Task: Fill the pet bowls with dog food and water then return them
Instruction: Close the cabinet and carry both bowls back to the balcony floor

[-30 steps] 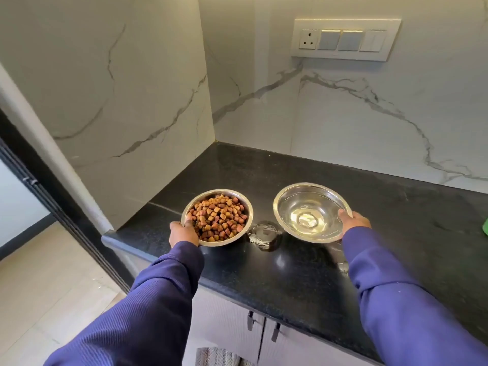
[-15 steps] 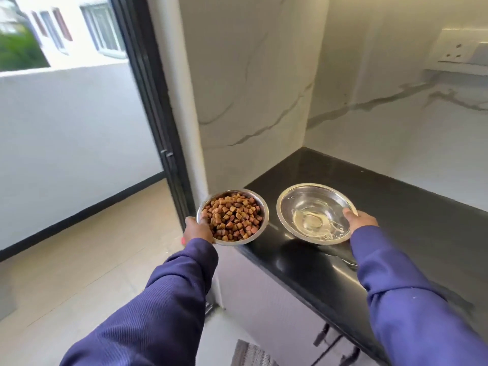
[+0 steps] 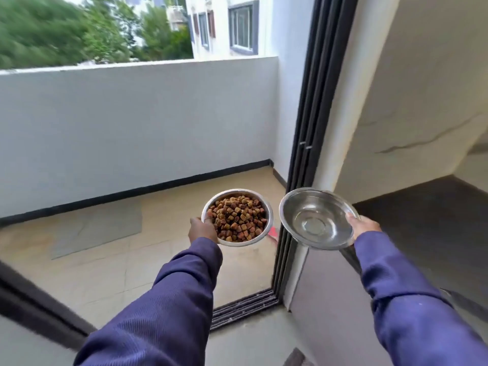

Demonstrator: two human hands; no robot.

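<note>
In the head view, two arms in purple sleeves reach out from the bottom of the frame. The left hand (image 3: pixel 202 229) holds a shiny metal bowl (image 3: pixel 266 207) by its near left rim, a bit below the middle of the frame. Its grip is pinching the rim, with the thumb on top. This bowl is full of brown dog food (image 3: pixel 237 219) chunks. It hangs in the air over the tan balcony floor (image 3: pixel 105 260).

The right hand (image 3: pixel 365 228) holds a second metal bowl (image 3: pixel 314 220) just to the right of the first one. Its grip is pinching the right rim too. This bowl tips a little toward the left and has clear water (image 3: pixel 314 225) low in the bottom. The two bowls are side by side and do not touch.

A black door frame (image 3: pixel 309 128) stands behind the water bowl. The black tabletop (image 3: pixel 435 220) is at the right of the frame, past the right hand. A white balcony wall (image 3: pixel 132 128) fills the left side.
</note>
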